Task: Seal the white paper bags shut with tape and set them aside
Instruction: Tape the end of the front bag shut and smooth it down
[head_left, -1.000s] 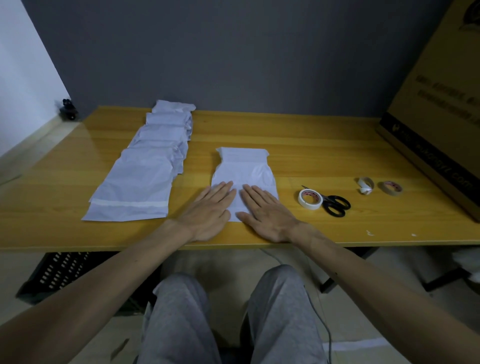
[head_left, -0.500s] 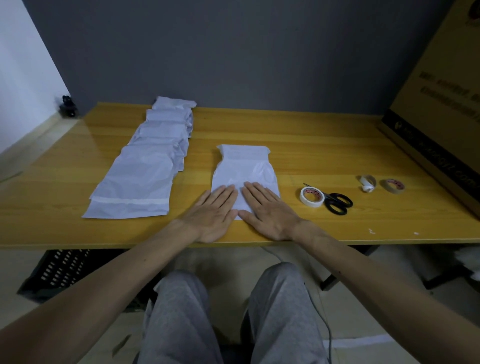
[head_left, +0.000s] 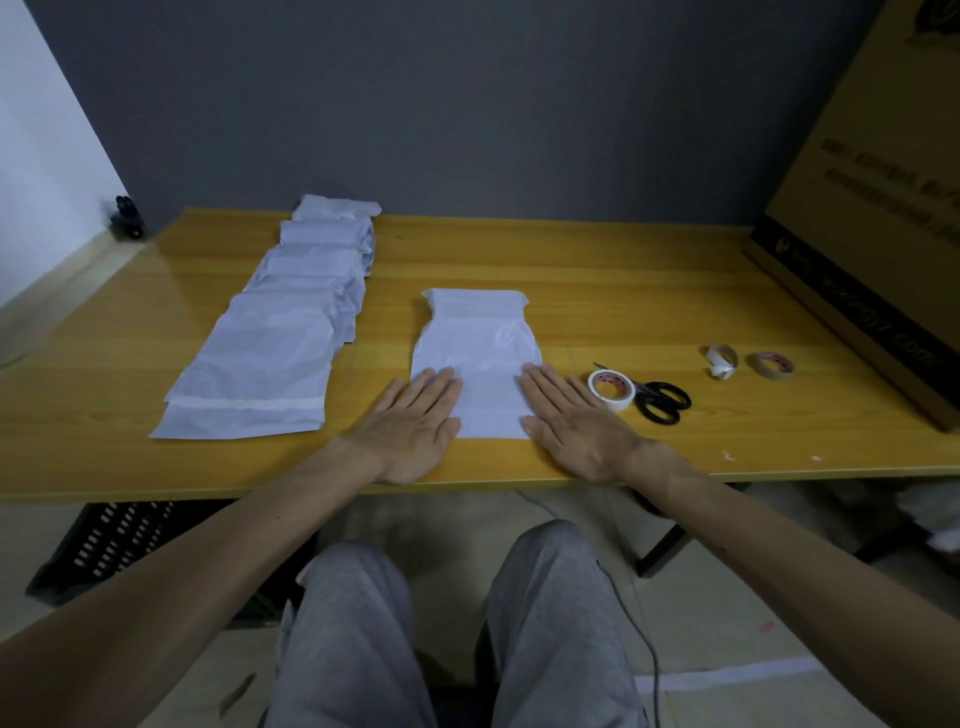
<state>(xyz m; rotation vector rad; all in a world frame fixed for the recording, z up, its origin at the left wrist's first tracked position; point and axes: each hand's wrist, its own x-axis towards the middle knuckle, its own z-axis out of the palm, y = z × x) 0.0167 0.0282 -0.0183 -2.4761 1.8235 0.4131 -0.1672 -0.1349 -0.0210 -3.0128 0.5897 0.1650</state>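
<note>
Both hands lie flat on the desk (head_left: 623, 291), palms down and fingers straight, gripping nothing. The left hand (head_left: 410, 431) presses the near left edge of a white paper bag (head_left: 480, 353). The right hand (head_left: 576, 426) presses its near right edge. The bag lies flat between the two hands and reaches away from the fingertips, its far end folded over into a wider band. What is inside it cannot be seen.

Left of the left hand, well apart from it, an overlapping row of white bags (head_left: 280, 332) runs toward the far edge of the desk. The nearest one has a strip of tape across it. Their contents are hidden too.

Just beside the right hand's outer fingers sits a white tape roll (head_left: 612, 389), touching black-handled scissors (head_left: 660, 402) on its far side. Farther right of that hand lie a loose curl of tape (head_left: 721, 360) and a brownish tape roll (head_left: 770, 365). Beyond them a large cardboard box (head_left: 878, 208) leans over the desk's right end, closed on the side shown. Under the desk, below the left forearm, stands a black slotted crate (head_left: 104, 540), and its inside is out of sight.
</note>
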